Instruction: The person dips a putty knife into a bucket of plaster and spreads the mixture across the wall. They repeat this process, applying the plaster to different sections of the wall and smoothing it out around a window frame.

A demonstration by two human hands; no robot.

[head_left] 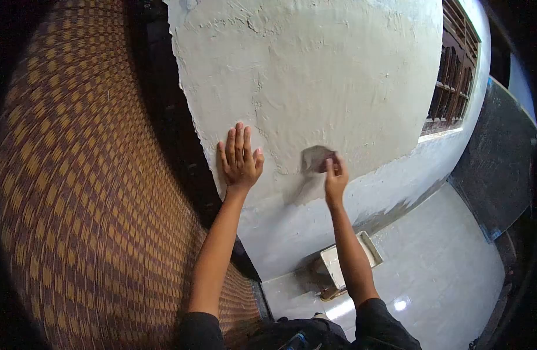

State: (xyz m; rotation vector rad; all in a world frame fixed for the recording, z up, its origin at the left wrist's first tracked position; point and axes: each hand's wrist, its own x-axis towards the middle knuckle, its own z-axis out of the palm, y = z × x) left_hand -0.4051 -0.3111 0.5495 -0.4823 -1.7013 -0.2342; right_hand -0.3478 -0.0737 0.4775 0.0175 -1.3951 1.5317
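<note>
My left hand point(240, 161) lies flat against the wall near its left edge, fingers stretched upward and thumb out to the side. To its right, my right hand point(336, 178) grips a putty knife point(316, 158), whose dark blade is at the wall and slightly blurred. Around both hands the wall point(332, 87) carries a beige, uneven coat of filler with ridges and small lumps. Its lower border is ragged, with a paler white painted strip point(391, 181) beneath.
Below my right forearm, a white tray point(333, 267) with pale material stands on a small stool on the shiny tiled floor point(423, 251). A woven brown mat point(87, 175) hangs at the left. A barred window point(457, 70) and a dark board point(499, 160) are at the right.
</note>
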